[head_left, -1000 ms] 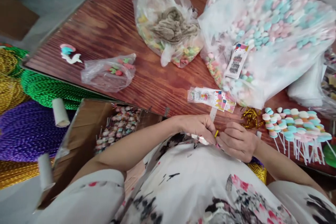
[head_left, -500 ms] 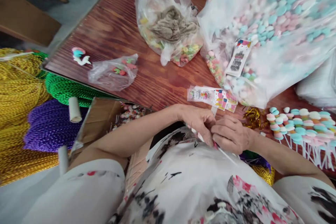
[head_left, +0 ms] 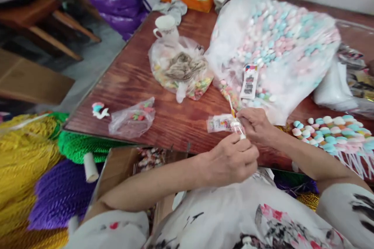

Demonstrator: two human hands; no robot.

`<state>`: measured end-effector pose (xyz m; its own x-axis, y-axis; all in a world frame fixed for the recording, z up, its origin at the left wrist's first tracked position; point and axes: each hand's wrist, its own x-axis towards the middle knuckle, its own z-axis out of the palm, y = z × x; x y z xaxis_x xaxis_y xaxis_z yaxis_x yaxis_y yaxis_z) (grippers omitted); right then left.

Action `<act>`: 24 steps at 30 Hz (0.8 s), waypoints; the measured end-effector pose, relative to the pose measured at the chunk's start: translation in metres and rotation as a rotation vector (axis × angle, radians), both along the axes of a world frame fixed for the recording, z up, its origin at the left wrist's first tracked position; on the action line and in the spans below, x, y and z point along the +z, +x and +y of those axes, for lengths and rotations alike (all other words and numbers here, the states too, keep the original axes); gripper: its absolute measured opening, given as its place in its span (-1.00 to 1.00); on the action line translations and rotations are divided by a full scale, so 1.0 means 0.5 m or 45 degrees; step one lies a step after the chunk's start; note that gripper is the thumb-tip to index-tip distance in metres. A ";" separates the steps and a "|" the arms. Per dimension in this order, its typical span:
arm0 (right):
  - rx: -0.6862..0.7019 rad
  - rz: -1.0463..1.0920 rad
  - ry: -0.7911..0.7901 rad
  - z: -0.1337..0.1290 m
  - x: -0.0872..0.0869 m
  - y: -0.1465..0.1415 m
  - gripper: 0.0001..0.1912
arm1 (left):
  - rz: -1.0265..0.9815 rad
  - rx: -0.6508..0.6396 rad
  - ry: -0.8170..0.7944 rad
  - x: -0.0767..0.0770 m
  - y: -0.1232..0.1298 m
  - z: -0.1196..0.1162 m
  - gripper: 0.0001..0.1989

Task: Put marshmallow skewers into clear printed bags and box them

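Observation:
Between my two hands is a marshmallow lollipop point(head_left: 237, 127) in a clear wrapper, its white stick pointing up and away from me. My left hand point(head_left: 233, 158) is closed around the lower end of the wrapper. At the neck, beside the stick, the fingers of my right hand point(head_left: 254, 123) pinch the wrapper; a small yellow and red bit shows there. Printed label packets point(head_left: 218, 123) lie on the table just behind the lollipop. To the right, several rows of marshmallow lollipops point(head_left: 336, 134) rest with their sticks toward me.
A big bag of pastel marshmallows point(head_left: 274, 42) carries a label stack point(head_left: 249, 81). Left of it sit a bag of gummy candies point(head_left: 181, 70), a white cup point(head_left: 166, 28) and a small plastic bag point(head_left: 131, 118). An orange basket point(head_left: 187, 0) stands behind. Coloured bead strands point(head_left: 61, 194) hang left of the table.
Both hands have lifted from my lap to above the table edge. The lollipop's stick, which pointed down toward me, now points away. My view has tilted up, showing the basket and cup.

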<state>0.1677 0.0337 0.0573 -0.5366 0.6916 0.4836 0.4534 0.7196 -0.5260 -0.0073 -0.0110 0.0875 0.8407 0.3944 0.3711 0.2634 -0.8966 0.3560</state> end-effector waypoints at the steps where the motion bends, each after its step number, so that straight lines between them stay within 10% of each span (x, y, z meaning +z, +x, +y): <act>1: -0.009 0.078 -0.089 0.001 0.014 -0.008 -0.80 | -0.045 0.112 -0.119 -0.030 0.005 0.006 -0.82; 4: 0.105 0.277 -0.422 -0.019 0.036 -0.032 -0.82 | -0.217 0.393 -0.328 -0.084 -0.003 0.060 -0.81; 8: 0.161 0.331 -0.601 -0.036 0.008 -0.043 -0.81 | -0.531 0.492 -0.332 -0.067 -0.030 0.091 -0.74; 11: -0.026 0.324 -0.378 -0.021 -0.015 -0.032 -0.85 | -0.678 0.611 -0.369 -0.065 -0.028 0.068 -0.49; 14: -0.104 0.240 0.124 -0.013 -0.026 -0.022 -0.85 | -0.912 0.672 -0.863 -0.092 -0.015 0.045 -0.27; 19: -0.122 0.163 0.522 -0.022 -0.059 -0.022 -0.85 | -0.907 0.316 -1.762 -0.108 -0.001 0.016 -0.56; 24: -0.129 0.178 0.307 -0.027 -0.069 -0.020 -0.85 | -0.751 0.571 -1.488 -0.107 -0.001 0.000 -0.70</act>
